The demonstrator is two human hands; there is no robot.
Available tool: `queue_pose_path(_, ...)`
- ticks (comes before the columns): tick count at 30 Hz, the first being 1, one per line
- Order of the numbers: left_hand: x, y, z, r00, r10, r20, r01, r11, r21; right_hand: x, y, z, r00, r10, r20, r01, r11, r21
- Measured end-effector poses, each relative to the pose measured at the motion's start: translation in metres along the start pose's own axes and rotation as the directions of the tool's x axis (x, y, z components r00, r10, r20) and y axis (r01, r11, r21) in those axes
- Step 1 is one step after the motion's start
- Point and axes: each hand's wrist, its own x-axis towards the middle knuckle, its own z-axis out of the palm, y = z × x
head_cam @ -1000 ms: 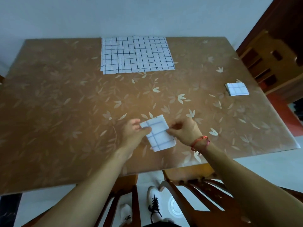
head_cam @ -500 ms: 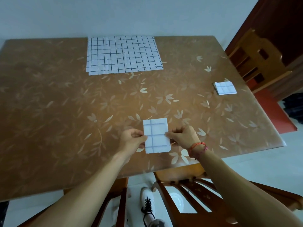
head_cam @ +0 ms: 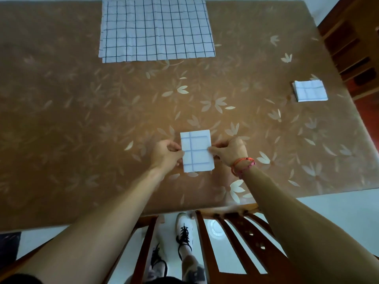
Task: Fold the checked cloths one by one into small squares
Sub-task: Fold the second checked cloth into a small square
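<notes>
A small folded checked cloth (head_cam: 196,151), now a narrow upright rectangle, lies on the brown floral table (head_cam: 82,119) near its front edge. My left hand (head_cam: 167,154) pinches its left edge at mid-height. My right hand (head_cam: 228,151), with a red bracelet on the wrist, pinches the right edge opposite. At the back of the table a stack of unfolded checked cloths (head_cam: 155,29) is spread flat. A finished folded square (head_cam: 310,91) rests near the table's right edge.
A wooden chair back (head_cam: 231,242) stands in front of the table's near edge, below my arms. My shoes (head_cam: 184,232) are on the pale floor under it. Another wooden chair (head_cam: 352,48) stands at the right side of the table.
The folded cloth has been turned from a tilted position to lie straight. Both hands kept their pinch on its side edges. The camera has tipped further down towards the table.
</notes>
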Motion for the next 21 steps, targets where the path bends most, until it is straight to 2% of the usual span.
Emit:
queue_pose_path(7,0.018,-0.007,0.012,1.0,0.014,0.024,-0.018,0.989,0.149,0.023,0.014,0.005,1.0,-0.007,-0.027,0.003,0.992,-0.127)
queue_pose_path(15,0.015,-0.012,0.016,0.999,0.016,0.03,-0.022,0.975,0.22,0.021,0.024,0.01,1.0,-0.027,-0.011,0.024,0.981,-0.191)
queue_pose_path(21,0.009,-0.009,0.017,0.999,0.039,-0.006,-0.034,0.938,0.345,0.016,0.025,0.012,0.998,-0.058,-0.029,0.05,0.972,-0.228)
